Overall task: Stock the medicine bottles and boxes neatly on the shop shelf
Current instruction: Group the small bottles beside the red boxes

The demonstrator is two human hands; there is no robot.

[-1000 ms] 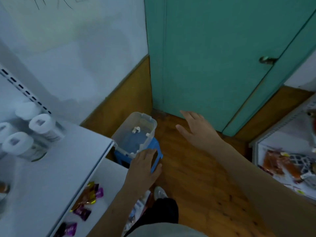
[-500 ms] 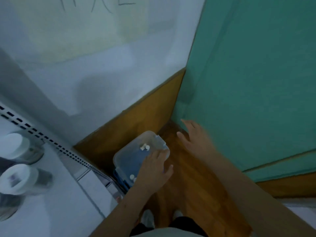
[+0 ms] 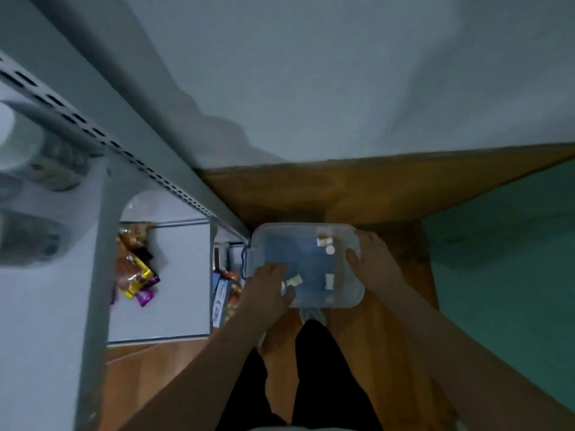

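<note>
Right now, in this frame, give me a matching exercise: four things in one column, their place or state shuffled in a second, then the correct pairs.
Things:
1. left hand
2. right hand
3. clear plastic bin
4. snack packets

Places or states:
A. on the low white shelf
B. reaching into the bin's near left corner
C. on the floor against the wooden skirting, with a few small white bottles inside
D. on the bin's right rim

Pairs: 1-B, 2-D, 3-C, 4-A
</note>
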